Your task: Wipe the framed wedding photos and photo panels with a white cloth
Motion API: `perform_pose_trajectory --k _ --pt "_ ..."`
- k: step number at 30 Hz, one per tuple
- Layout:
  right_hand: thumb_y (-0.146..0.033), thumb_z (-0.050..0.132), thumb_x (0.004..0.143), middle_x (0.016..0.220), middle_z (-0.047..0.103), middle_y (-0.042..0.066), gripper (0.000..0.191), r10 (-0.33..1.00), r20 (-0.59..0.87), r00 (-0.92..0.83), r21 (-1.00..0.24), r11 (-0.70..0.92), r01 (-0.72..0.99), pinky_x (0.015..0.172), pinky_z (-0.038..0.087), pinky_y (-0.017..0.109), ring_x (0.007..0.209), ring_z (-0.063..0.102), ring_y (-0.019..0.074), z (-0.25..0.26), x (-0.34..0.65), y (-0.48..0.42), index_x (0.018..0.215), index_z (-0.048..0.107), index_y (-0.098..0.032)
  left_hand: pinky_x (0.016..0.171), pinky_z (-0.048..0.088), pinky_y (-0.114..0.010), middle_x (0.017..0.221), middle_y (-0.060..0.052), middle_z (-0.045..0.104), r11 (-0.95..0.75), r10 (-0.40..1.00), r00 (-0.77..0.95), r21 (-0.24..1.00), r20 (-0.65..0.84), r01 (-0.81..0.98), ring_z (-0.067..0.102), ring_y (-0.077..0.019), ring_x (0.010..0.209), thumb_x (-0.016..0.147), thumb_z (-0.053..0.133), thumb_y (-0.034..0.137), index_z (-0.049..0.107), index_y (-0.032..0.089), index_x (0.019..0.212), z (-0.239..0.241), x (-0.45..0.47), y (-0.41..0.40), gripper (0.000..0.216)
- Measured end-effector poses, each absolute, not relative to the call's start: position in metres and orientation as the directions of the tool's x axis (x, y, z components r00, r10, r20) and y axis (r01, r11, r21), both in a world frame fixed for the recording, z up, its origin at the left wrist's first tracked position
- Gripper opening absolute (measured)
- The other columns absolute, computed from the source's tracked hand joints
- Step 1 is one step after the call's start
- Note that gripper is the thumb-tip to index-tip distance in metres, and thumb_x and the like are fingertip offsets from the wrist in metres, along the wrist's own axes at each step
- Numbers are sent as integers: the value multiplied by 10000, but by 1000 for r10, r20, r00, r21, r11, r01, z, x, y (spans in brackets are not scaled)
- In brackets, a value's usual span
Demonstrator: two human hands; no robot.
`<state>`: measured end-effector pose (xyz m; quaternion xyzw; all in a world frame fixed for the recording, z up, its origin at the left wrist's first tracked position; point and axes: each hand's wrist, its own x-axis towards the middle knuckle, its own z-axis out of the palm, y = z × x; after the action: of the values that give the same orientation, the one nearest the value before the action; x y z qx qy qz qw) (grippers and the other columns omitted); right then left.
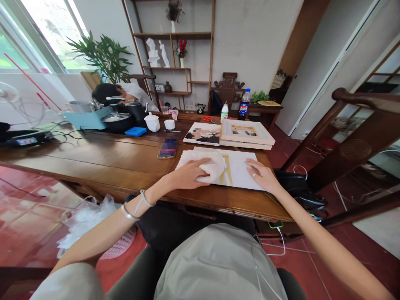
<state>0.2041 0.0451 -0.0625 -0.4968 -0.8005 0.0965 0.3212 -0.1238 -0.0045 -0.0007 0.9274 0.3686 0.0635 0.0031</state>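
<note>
A small cup (169,124) is standing right of the white teapot (152,123); a flat blue box (136,131) is lying left of that teapot.

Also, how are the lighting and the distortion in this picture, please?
Head view: window overexposed, tabletop reflecting light; head view: white bundle partly blending into the pale sheet; head view: right forearm stretched toward the corner, as by a wide lens.

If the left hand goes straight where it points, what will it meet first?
Your left hand would probably first meet the bunched white cloth it touches; beyond that, depth is unclear.
</note>
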Motion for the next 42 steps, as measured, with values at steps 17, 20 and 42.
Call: perform_pose_trajectory --k 17,20,42 --pt "-300 504 866 1303 599 61 320 848 431 -308 -488 507 711 1116 336 477 1287 479 244 -64 205 45 1143 652 -238 1120 231 -550 1322 -158 550 -740 668 743 -61 47 669 183 -286 1426 930 467 215 622 128 1100 -13 -126 26 246" --pt "-293 516 856 1304 598 58 320 852 428 -303 -497 501 708 1121 326 485 1288 477 251 -64 204 45 1142 652 -241 1141 208 -527 1325 -121 557 -776 624 779 -63 62 627 174 -268 1430 916 482 188 638 160 1062 -13 -133 -6 216" --pt "-305 495 872 1304 597 73 325 848 431 -308 -477 504 720 1120 331 482 1283 483 254 -63 204 45 1145 652 -223 1097 315 -403 1244 -94 607 -746 650 749 -77 128 661 336 -232 1367 940 434 214 596 158 1095 -10 -123 62 230"
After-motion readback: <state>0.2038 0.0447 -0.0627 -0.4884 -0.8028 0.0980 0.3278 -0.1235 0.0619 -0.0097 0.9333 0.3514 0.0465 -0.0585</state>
